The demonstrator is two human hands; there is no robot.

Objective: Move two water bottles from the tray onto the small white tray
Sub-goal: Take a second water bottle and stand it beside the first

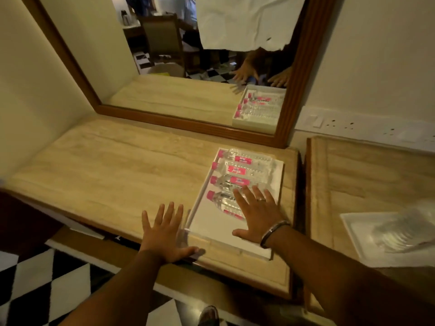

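Note:
A white tray (219, 228) lies on the wooden counter near its right end. Several clear water bottles with pink caps and pink labels lie side by side in it, caps to the left; the nearest bottle (222, 200) is partly under my fingers. My right hand (256, 211) hovers flat over the tray's near half, fingers spread, holding nothing. My left hand (164, 234) is spread flat just left of the tray's near corner, by the counter's front edge. A small white tray (353, 231) sits on the separate surface at far right.
A wood-framed mirror (188, 124) leans on the wall behind the counter and reflects the tray and hands. A crumpled clear plastic (404, 229) lies on the small tray. A dark gap (301, 184) separates the two surfaces. Wall sockets (341, 124) sit at right. Checkered floor lies below.

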